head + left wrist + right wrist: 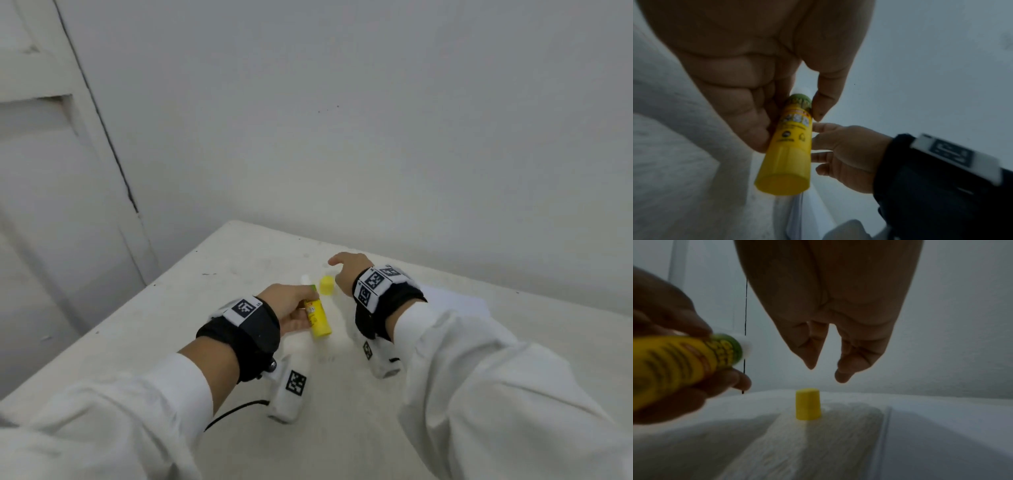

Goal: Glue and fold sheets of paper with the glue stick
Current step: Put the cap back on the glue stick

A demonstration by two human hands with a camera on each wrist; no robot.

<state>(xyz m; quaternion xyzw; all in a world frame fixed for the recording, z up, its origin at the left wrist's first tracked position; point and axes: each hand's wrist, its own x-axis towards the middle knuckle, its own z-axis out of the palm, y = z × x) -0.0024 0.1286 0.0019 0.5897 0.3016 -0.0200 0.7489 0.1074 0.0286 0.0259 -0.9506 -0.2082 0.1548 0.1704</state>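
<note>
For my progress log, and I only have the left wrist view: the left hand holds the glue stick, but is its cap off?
Observer: Yes. The cap stands upright on the table, apart from the glue stick.
Operator: Is the right hand holding the cap?
Observer: No. The right hand hangs above it with relaxed fingers and does not touch it.
Operator: Is any glue showing?
Observer: The right wrist view shows a white tip past the stick's green collar, at the end that the left hand grips.
</note>
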